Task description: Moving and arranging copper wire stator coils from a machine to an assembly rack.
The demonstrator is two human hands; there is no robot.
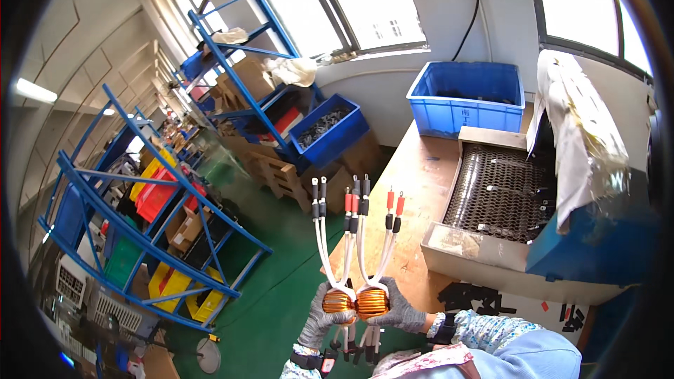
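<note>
Two copper-wound coils with long white leads are held side by side in front of me. My left hand [317,317], in a grey glove, is closed around the left coil [338,302]. The right coil [373,303] sits in the grip of my right hand [405,307], also gloved. White leads [324,238] rise from both coils and end in black or red sleeves, several with metal ring terminals at the tips. More leads with dark ends [368,344] hang below the coils. Parts of the fingers are hidden behind the windings.
A wooden table [407,175] stands ahead, bearing a machine with a metal mesh conveyor belt [498,193] and a blue crate [467,102]. Black sleeves [474,298] lie near its front. Blue shelving [151,238] with bins is at left; another blue bin [330,130] holds small parts.
</note>
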